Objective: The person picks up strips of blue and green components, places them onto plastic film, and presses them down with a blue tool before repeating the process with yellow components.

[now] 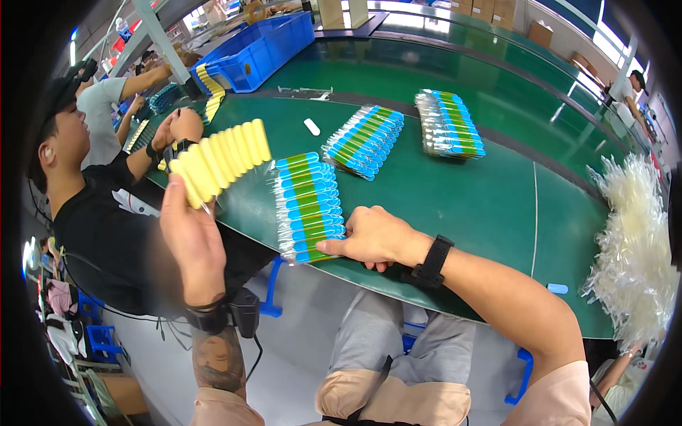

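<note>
Here, left hand [190,238] gripping yellow row [219,162] at left-centre; right hand [369,236], closed, touching blue-green packets [309,206] lying crosswise between.

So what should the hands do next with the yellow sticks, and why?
Probably lower the left hand so the yellow sticks come down to the table beside the blue-green row. The sticks are up in the air, and the right hand rests at that row's near end.
</note>
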`<state>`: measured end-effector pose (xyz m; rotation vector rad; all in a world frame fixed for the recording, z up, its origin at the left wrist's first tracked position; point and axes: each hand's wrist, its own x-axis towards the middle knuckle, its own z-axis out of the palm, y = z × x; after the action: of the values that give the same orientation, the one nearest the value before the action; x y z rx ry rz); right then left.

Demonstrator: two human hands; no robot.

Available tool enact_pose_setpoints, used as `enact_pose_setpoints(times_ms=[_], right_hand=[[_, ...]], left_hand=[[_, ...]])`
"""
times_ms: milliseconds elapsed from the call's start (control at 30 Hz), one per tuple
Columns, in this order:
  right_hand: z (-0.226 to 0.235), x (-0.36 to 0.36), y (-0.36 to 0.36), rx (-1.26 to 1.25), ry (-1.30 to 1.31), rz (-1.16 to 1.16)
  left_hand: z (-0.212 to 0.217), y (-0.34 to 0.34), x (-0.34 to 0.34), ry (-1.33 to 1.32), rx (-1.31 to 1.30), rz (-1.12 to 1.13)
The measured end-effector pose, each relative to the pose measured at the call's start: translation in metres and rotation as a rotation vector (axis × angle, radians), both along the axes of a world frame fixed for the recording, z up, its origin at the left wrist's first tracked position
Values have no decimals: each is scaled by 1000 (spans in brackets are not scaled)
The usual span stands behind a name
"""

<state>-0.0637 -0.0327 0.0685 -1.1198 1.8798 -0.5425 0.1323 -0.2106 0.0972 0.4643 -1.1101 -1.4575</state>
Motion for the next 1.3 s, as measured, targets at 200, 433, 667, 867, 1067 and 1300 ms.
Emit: enact_pose_setpoints(times_ms=[200, 433, 667, 867, 1067, 1300], right_hand=[[-3, -6, 3, 31, -78, -72], [4, 0, 2, 25, 8, -40], [7, 2, 3, 19, 14, -47], [-4, 7, 19, -189, -13, -168], [30, 14, 105, -728, -174, -169], [15, 48, 180, -850, -644, -504]], left_hand=[[17, 16, -12, 96, -4, -110], [34, -10, -18, 19, -109, -97], [65, -83, -8, 49, 41, -119], [47, -19, -4, 77, 32, -368], [16, 92, -24, -98, -201, -317], [-57, 204, -63, -387, -1262, -101]])
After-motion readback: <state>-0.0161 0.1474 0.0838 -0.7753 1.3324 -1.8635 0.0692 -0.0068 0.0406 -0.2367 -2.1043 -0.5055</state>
